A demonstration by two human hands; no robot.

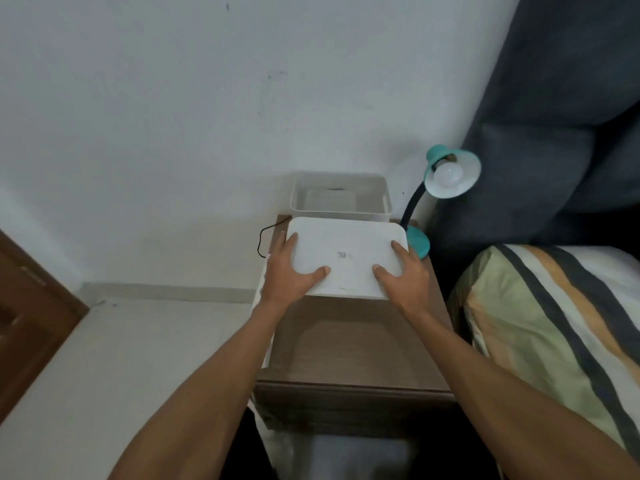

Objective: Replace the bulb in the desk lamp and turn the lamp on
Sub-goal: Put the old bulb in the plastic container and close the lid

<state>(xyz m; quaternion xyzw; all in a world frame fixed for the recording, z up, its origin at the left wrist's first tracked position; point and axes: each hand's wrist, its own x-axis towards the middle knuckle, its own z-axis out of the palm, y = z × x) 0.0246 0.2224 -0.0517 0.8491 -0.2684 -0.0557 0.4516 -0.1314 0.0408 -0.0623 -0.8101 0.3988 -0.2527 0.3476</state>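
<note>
Holding the lid [346,258] by its two near corners, I have my left hand [294,271] on the left side and my right hand [403,273] on the right, thumbs lying on top and fingers curled round the edges and out of sight underneath. So both sets of fingers are clamped on the lid, which sits tilted above the desk [353,341], just near of the open white box [341,199] at the far edge. I cannot see a spare bulb in the box from here; its floor looks bare, but the near wall hides part of it.

The lamp [446,174] stands at the far right corner of the desk, its teal base just right of the lid, its black neck curving up to a shade turned toward me. The bulb [448,173] is seated in the shade and is not lit. A black cord [268,239] loops off the far left edge of the desk. A striped pillow [554,323] lies on the bed to the right.

I judge the lid light and stiff, easy to set down flat. The bulb is the delicate part: smooth, probably slippery, and fragile if it is glass. I would take it round its widest part with spread fingertips and turn gently, steadying the shade with my other hand, since the bendy neck will likely give under any twist.
</note>
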